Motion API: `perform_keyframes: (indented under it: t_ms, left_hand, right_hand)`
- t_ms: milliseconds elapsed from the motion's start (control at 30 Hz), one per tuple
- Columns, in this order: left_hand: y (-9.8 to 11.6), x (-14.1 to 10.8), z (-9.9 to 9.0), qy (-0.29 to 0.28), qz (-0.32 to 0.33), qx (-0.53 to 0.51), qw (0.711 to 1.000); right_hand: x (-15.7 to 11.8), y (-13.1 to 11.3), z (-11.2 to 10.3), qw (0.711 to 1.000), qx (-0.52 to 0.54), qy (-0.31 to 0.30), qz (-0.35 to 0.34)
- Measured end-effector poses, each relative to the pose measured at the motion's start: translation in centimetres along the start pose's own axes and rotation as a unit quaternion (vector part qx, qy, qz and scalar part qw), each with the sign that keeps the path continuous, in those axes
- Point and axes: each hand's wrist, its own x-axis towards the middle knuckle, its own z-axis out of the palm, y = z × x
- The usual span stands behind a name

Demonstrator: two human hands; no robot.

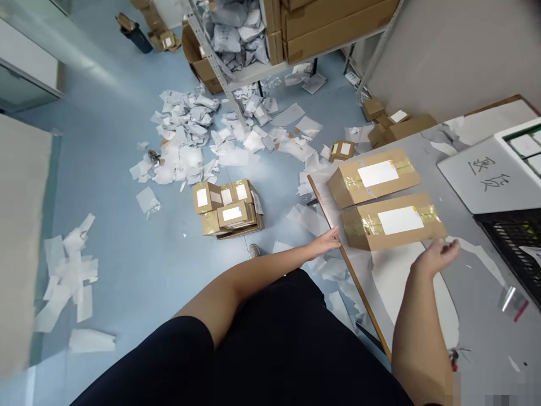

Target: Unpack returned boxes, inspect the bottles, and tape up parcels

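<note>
On the far left, loose white sheets (70, 282) lie scattered on the blue floor (122, 265). Further along, a broad heap of crumpled paper and packets (183, 135) spreads toward the foot of a metal shelf (211, 53), which carries grey parcels (236, 34) and large cartons. In front of the heap sits a cluster of small labelled boxes (230, 208), with the tip of a shoe (254, 251) just beside it.

Then comes the person's left hand (325, 243), stretched out to the wooden edge strip (323, 200) of the grey table (477, 316). Its fingers reach the strip, but from here I cannot tell whether they grip it or only rest against it.

Past that hand, on the tabletop, two taped cardboard boxes lie side by side, each with a white label: the far box (346, 194) and the near box (359, 231). The near one lies between the two hands. The right hand (434, 256) is just beside its right-hand corner, fingers loosely bent and parted, over the end of a white sheet (393, 282). Furthest right stands a black crate (502, 231).
</note>
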Motion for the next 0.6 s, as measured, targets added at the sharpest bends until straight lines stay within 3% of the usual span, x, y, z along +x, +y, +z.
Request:
perform_keyframes:
  t_ms: [100,167,233,300,367,467,600]
  left_hand:
    - [-0.8,-5.4,-6.0,0.052,-0.025,0.007,0.998]
    - [-1.6,-9.3,-10.4,0.111,-0.041,0.014,0.993]
    - [-2.6,-12.9,-14.9,0.162,-0.047,0.012,0.986]
    - [-3.7,-16.2,-19.3,0.26,-0.053,0.018,0.964]
    - [-4.8,-19.2,-23.7,0.328,-0.055,0.014,0.943]
    - [-5.9,-22.5,-30.7,0.409,-0.056,0.004,0.911]
    - [-7.0,-24.7,-40.4,0.503,-0.06,0.005,0.862]
  right_hand:
    - [-6.5,-2.6,-1.3,0.997,-0.023,0.072,-0.031]
    - [-11.9,-4.9,-1.1,0.995,-0.044,0.071,-0.052]
    - [-17.7,-7.3,0.1,0.996,-0.058,0.016,-0.059]
    - [-23.5,-9.4,2.3,0.993,-0.056,-0.081,-0.068]
    - [-29.3,-11.1,5.6,0.97,-0.032,-0.23,-0.069]
    - [-37.2,-12.9,12.0,0.899,-0.012,-0.438,-0.008]
    - [-45.6,-14.3,22.8,0.825,-0.006,-0.56,0.074]
